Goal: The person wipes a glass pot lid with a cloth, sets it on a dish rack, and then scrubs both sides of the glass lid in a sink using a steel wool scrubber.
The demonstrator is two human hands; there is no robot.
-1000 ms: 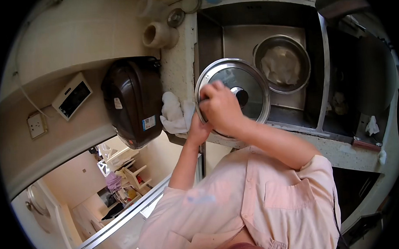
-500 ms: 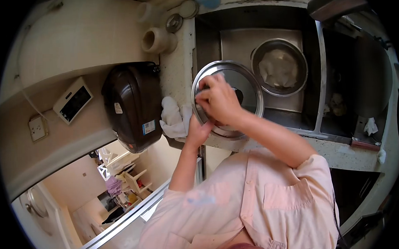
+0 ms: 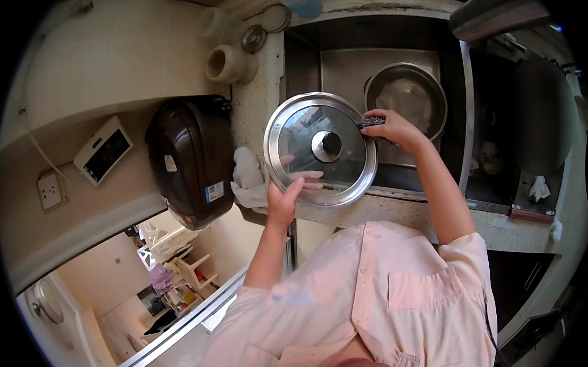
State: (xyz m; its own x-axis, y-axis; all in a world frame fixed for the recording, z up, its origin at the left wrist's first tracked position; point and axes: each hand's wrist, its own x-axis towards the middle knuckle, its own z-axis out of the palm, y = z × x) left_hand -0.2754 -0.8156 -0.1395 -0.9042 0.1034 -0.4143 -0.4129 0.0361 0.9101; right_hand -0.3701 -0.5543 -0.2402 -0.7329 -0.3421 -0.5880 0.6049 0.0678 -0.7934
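Note:
A round glass pot lid (image 3: pixel 299 135) with a steel rim and a black knob is held up over the near left edge of the sink. My left hand (image 3: pixel 287 198) grips its lower left rim, thumb on top and fingers showing through the glass beneath. Against the right side of the rim, my right hand (image 3: pixel 399 129) presses a grey steel wool scrubber (image 3: pixel 373 122) held between its fingers. Behind that hand, a steel pot (image 3: pixel 405 73) with cloudy water and something whitish in it stands in the sink.
The steel sink basin (image 3: pixel 341 60) lies ahead. A white cloth (image 3: pixel 247 178) rests on the counter at left, beside a dark brown appliance (image 3: pixel 191 161). Jars (image 3: pixel 225 64) stand in the back left corner. A second, darker basin (image 3: pixel 492 121) is at right.
My right hand has moved from the lid's left side across to its right rim, uncovering the knob and showing the scrubber. The lid has shifted slightly left.

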